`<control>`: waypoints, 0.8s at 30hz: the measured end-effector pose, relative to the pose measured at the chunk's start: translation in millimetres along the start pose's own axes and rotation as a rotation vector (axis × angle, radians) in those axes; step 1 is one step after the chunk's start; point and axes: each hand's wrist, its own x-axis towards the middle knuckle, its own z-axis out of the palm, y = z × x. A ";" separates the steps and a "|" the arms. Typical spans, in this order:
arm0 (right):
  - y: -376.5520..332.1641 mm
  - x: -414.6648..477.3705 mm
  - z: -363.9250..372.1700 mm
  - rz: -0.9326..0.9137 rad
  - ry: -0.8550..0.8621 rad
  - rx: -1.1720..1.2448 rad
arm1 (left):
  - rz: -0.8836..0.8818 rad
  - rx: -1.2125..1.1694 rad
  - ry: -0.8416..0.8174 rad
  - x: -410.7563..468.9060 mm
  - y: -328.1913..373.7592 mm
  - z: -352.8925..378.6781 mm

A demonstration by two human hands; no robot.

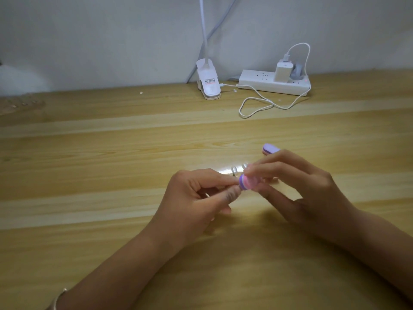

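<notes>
The pale, streaky-grained wooden bench [111, 153] is smooth and varnished, glossy under the light. The small pink-and-purple layered block [245, 183] looks matt and spongy. The white plastic power strip [257, 80] is smooth and faintly shiny.

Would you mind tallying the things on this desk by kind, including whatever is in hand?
Buffer blocks: 2, the held buffer block in the right hand and the spare buffer block on the desk
Clip lamp: 1
Power strip: 1
Charger: 1
Grey plug: 1
White cable: 1
Clear bits: too blurred to count
Total: 7
</notes>
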 end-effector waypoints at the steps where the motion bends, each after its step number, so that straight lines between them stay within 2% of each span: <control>1: -2.7 -0.4 2.5 -0.020 -0.006 0.008 | 0.000 -0.010 -0.005 -0.3 0.6 0.0; 4: -7.3 -2.1 6.0 -0.099 -0.027 0.000 | 0.009 -0.028 -0.013 -0.9 1.6 -0.8; 8: 0.9 0.0 -1.5 0.004 0.024 0.002 | -0.029 -0.036 -0.002 -1.0 1.1 1.6; 12: -7.8 -1.3 5.8 -0.105 -0.015 0.010 | -0.012 -0.042 -0.013 -1.8 2.7 0.6; 16: 0.8 0.1 -3.1 -0.004 0.010 -0.001 | -0.036 -0.038 0.019 -0.4 0.2 2.4; 21: -9.6 -0.3 5.2 -0.106 -0.012 -0.004 | -0.018 -0.067 0.011 -1.1 1.5 0.1; 24: -0.9 0.7 -2.2 -0.011 0.007 -0.006 | -0.031 -0.037 0.022 -0.1 0.4 1.3</control>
